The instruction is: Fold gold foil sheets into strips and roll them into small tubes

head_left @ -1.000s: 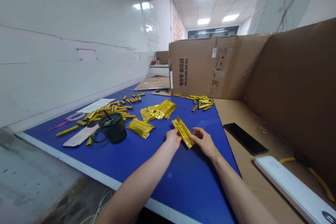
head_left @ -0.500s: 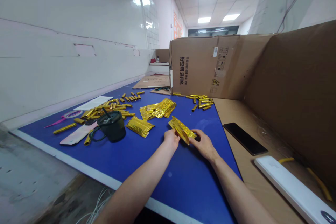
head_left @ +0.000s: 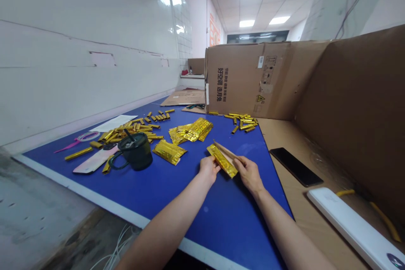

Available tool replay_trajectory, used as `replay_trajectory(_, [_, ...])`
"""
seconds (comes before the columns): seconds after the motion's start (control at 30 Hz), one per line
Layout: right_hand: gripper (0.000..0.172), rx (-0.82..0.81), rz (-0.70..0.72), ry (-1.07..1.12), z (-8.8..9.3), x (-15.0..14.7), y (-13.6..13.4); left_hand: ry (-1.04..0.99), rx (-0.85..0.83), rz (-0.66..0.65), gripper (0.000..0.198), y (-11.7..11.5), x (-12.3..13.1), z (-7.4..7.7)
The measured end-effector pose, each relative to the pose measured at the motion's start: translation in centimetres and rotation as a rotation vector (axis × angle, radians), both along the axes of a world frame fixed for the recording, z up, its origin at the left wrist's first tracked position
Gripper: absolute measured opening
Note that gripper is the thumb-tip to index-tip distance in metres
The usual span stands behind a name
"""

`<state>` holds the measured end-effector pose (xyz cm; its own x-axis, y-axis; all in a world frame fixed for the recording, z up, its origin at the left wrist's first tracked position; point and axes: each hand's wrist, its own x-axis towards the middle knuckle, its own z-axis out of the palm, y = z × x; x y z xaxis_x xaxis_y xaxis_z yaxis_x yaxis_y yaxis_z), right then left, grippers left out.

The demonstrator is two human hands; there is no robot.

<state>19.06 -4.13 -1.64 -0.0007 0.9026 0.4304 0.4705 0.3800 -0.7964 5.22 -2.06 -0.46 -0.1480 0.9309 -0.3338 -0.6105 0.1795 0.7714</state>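
Note:
A piece of gold foil paper (head_left: pixel 222 161), shiny on its outer face and plain tan inside, is raised above the blue table between my hands. My left hand (head_left: pixel 209 168) pinches its lower left side. At the right end, my right hand (head_left: pixel 249 172) grips the tan flap, which stands apart from the gold front strip. To the left lies a flat gold foil packet (head_left: pixel 168 152), with a stack of similar flat gold pieces (head_left: pixel 198 130) behind it. Some fingertips are hidden behind the paper.
A dark mug (head_left: pixel 136 152) with a straw stands left, by a pale phone (head_left: pixel 95 159) and a heap of gold foil rolls (head_left: pixel 126 130). More gold rolls (head_left: pixel 245 123) lie before a large cardboard box (head_left: pixel 243 80). Right are a black phone (head_left: pixel 295 166) and a white device (head_left: pixel 348 223).
The gold foil paper has been turned and spread wider, so its tan inside now shows. My right hand has shifted slightly right and tilted the flap; my left hand stays near its place.

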Motion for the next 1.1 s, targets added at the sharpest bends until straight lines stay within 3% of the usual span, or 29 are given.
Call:
replay_trajectory(0.17, [0.03, -0.075, -0.055, 0.182, -0.5, 0.6, 0.7, 0.256, 0.25, 0.162, 0.018, -0.8, -0.5, 1.9])
replay_trajectory(0.23, [0.031, -0.098, -0.015, 0.211, -0.5, 0.6, 0.8, 0.654, 0.571, 0.0, 0.011, -1.5, -0.5, 2.7])
replay_trajectory(0.3, [0.032, -0.128, 0.015, 0.259, -0.5, 0.5, 0.8, 0.956, 0.746, -0.234, 0.008, -2.3, -0.5, 3.0])
replay_trajectory(0.4, [0.036, -0.174, 0.014, 0.351, -0.5, 0.6, 0.9, 1.187, 0.749, -0.402, 0.009, -3.3, -0.8, 2.7])
replay_trajectory(0.53, [0.036, -0.228, 0.011, 0.426, -0.6, 0.9, 1.0, 1.225, 0.644, -0.481, 0.015, -4.1, -1.7, 2.0])
replay_trajectory(0.67, [0.033, -0.266, 0.037, 0.426, -0.6, 0.9, 1.0, 1.294, 0.751, -0.458, 0.024, -4.6, -2.0, 1.6])
replay_trajectory(0.77, [0.033, -0.281, 0.067, 0.407, -0.2, 0.8, 0.7, 1.274, 0.792, -0.498, 0.019, -4.5, -1.7, 1.2])
replay_trajectory(0.87, [0.033, -0.321, 0.134, 0.34, 0.3, 0.9, 0.5, 1.232, 0.763, -0.549, 0.007, -4.0, -1.2, 0.5])
replay_trajectory(0.97, [0.031, -0.369, 0.183, 0.24, 0.6, 1.2, 0.4, 1.234, 0.795, -0.504, 0.005, -3.5, -1.0, -0.1])
replay_trajectory(1.1, [0.025, -0.329, 0.088, 0.108, 0.3, 2.1, 0.8, 1.174, 0.841, -0.512, 0.016, -3.7, -0.9, -1.3])
